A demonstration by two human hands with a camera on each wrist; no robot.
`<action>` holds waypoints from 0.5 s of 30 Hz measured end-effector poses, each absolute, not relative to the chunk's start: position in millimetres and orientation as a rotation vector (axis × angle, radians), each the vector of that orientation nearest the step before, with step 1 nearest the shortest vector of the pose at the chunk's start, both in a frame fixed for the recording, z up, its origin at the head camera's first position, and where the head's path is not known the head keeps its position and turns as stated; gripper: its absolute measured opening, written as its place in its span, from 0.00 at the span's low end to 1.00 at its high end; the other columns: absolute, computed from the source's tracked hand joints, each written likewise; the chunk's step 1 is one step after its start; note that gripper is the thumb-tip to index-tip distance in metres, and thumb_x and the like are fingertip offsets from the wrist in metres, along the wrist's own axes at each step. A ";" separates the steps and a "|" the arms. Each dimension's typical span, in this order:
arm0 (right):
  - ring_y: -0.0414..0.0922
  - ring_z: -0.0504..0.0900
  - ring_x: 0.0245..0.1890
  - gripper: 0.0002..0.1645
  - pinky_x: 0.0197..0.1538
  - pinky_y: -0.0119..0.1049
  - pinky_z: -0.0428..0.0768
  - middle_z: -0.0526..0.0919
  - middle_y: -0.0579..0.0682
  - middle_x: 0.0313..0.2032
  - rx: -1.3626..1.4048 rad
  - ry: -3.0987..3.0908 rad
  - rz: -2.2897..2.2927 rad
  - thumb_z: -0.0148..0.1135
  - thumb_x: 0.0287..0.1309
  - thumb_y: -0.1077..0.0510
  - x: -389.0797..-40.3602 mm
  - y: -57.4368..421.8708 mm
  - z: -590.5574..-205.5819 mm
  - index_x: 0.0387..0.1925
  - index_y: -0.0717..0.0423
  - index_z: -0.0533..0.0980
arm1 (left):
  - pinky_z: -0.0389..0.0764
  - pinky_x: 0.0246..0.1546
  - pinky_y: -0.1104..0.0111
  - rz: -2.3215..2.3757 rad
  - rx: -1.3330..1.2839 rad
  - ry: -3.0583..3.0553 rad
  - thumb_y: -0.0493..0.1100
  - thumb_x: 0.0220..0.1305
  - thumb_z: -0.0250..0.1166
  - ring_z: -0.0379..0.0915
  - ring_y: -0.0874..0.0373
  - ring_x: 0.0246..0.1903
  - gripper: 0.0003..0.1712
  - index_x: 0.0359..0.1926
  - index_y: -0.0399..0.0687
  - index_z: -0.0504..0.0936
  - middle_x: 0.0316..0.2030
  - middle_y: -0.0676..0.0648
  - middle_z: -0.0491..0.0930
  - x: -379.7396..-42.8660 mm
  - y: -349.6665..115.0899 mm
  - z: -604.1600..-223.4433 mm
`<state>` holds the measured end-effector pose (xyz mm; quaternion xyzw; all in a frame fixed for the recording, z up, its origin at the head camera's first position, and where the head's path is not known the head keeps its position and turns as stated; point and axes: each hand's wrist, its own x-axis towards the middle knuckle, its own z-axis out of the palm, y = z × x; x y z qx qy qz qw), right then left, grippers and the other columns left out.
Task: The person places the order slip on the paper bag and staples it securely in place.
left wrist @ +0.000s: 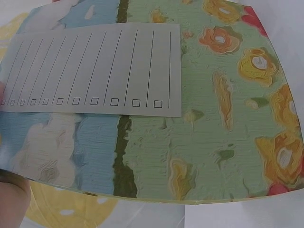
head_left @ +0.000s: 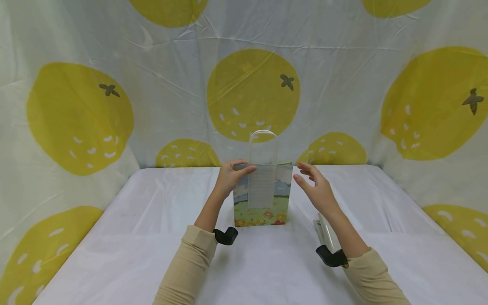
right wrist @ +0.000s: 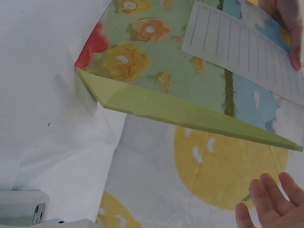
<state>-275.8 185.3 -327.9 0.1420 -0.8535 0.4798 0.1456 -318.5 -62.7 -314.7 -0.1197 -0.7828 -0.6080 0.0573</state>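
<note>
From the head view, here's the painted paper gift bag (head_left: 281, 190), upright in the middle of the white tabletop (head_left: 126, 254), mouth up, long axis vertical, its twin loops of white handle (head_left: 264, 131) rising above. The broad face, with a lined paper slip (head_left: 261, 186), points at the person. The left hand (head_left: 233, 174) pinches the top left corner, thumb in front, seemingly to steady it. The right hand (head_left: 317, 190) hovers just beside the opposite edge, thumb and fingers apart, holding nothing, perhaps leaving that side free. A white stapler-like object (head_left: 328, 232) lies below that forearm.

Over to the left wrist: the bag runs sideways, sky left, flowers right; the slip's checkboxes line up along its lower edge. Only bits of hand show, so I can't judge the grip here.

Right wrist now: a pale green side panel (right wrist: 156, 107) folds inward, and the right fingertips sit clear of it.
</note>
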 end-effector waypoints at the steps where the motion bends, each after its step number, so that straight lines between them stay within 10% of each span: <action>1: 0.54 0.64 0.62 0.34 0.65 0.53 0.57 0.66 0.57 0.62 0.403 -2.464 1.380 0.51 0.62 0.44 -274.6 186.0 -328.0 0.64 0.55 0.60 | 0.75 0.44 0.63 -1.847 -0.367 -2.371 0.49 0.50 0.70 0.73 0.59 0.46 0.26 0.49 0.42 0.80 0.58 0.42 0.71 -318.3 -62.7 -314.6; 5: 0.55 0.64 0.62 0.35 0.65 0.54 0.56 0.65 0.58 0.62 0.384 -2.477 1.374 0.52 0.62 0.45 -271.3 189.5 -330.0 0.65 0.56 0.59 | 0.70 0.56 0.54 -1.873 -0.393 -2.354 0.48 0.50 0.69 0.61 0.50 0.62 0.26 0.49 0.40 0.79 0.59 0.42 0.70 -317.2 -62.9 -314.8; 15: 0.57 0.62 0.62 0.37 0.64 0.57 0.55 0.64 0.60 0.63 0.324 -2.517 1.325 0.52 0.61 0.45 -264.5 197.4 -335.9 0.65 0.59 0.57 | 0.69 0.57 0.55 -1.919 -0.447 -2.287 0.44 0.52 0.68 0.68 0.52 0.57 0.21 0.47 0.41 0.80 0.54 0.43 0.75 -318.3 -62.6 -316.4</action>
